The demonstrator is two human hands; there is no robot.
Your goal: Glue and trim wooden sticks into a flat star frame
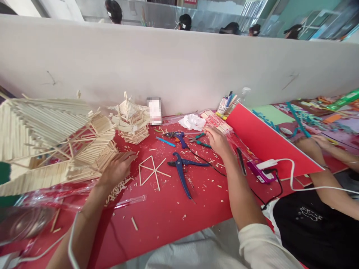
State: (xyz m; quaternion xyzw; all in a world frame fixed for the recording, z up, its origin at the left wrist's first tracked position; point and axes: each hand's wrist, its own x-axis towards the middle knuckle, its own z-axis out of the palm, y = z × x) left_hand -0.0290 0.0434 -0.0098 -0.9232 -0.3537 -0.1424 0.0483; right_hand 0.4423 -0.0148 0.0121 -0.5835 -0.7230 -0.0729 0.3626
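My left hand (119, 170) rests low over the red table, fingers stretched out beside a wooden stick model and above a small heap of cut sticks (116, 192). A short stick piece lies by its fingertips. To its right is a flat stick frame (154, 170) with spokes meeting at one centre. My right hand (217, 140) reaches to the near end of the packs of wooden sticks (217, 121), fingers slightly bent, nothing visible in them. Just left of it are green-handled pliers (202, 143). Blue cutters (182, 175) lie closer to me, open-jawed.
A large stick building (53, 123) and a small stick pavilion (133, 123) stand left. Behind the cutters lie a blue glue gun (179, 137), a blue pen (166, 142) and crumpled tissue (192, 122). A red board (269, 145), a purple power strip (260, 172) and another person's arm (328, 183) are right.
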